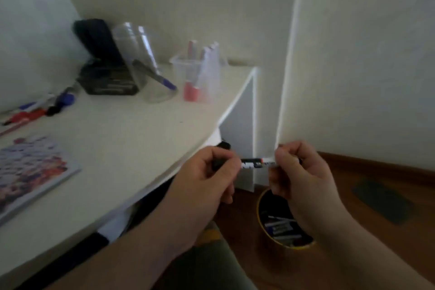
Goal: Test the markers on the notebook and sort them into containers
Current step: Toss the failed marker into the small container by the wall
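Both hands meet off the edge of the white desk (141, 129), at about five o'clock in the view, holding one black-and-white marker (256, 163) level between them: the left hand (207, 179) has its fingers curled round the black cap end, and the right hand (299, 172) pinches the other end of the barrel. Whether the cap is coming off or going back on I cannot tell. Directly below, at six o'clock, a round yellow-rimmed container (282, 219) on the wooden floor already holds a few markers, and the clear plastic cup (195, 77) at twelve o'clock on the desk holds several red ones, so sorting looks partly done. A loose pile of red, blue and black markers (40, 108) at nine o'clock lies unsorted, beside the closed colourful-covered notebook (30, 172) at eight o'clock.
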Tool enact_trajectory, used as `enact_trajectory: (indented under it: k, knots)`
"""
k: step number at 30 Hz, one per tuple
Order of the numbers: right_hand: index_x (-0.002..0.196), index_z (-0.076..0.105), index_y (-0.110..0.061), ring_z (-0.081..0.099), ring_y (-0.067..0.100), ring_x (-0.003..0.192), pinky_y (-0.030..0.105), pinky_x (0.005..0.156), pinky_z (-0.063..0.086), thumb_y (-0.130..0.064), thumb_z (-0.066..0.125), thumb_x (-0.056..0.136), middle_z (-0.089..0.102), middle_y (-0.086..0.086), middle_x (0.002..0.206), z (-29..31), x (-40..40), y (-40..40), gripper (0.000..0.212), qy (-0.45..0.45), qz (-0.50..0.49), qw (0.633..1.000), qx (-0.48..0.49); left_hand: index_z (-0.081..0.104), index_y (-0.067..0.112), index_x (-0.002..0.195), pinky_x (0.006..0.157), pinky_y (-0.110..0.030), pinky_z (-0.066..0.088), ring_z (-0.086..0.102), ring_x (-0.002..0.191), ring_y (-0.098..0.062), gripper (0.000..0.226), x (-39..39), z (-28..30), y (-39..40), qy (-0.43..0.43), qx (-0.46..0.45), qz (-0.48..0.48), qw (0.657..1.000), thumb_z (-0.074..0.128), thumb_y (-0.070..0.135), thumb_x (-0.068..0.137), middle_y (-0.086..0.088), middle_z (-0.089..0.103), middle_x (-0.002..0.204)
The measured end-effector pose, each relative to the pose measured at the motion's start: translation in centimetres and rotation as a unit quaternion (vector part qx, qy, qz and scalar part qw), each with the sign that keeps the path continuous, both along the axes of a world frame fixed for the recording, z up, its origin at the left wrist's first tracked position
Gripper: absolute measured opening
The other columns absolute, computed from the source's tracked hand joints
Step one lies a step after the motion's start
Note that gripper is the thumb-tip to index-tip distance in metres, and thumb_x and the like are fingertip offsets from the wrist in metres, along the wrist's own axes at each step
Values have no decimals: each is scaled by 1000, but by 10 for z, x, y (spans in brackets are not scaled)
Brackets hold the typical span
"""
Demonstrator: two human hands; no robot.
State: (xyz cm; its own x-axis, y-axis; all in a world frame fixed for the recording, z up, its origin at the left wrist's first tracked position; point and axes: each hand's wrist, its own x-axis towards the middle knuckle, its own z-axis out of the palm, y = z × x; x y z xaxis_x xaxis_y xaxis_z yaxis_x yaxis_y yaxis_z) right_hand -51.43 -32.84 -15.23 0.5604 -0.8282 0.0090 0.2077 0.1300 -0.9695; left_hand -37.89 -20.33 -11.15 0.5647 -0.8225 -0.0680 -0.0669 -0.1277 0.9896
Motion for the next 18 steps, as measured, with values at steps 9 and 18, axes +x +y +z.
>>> enact_trajectory:
  k: [9,18]
  knots:
    - [99,61,-7,60,20,55,30,50,47,-16,57,104,67,10,73,-173,-77,-26,11,215,-97,955,178,65,23,116,66,-29,54,64,81,-17,23,-51,-184,-95,177,316,-25,932,59,7,100,-10,69,102]
    - [129,50,-34,59,23,57,31,49,47,-13,60,100,69,17,88,-162,-68,-83,37,263,-97,939,198,38,43,151,76,-30,53,57,110,-21,71,-29,-141,-133,79,285,-82,952,63,8,94,-3,50,136]
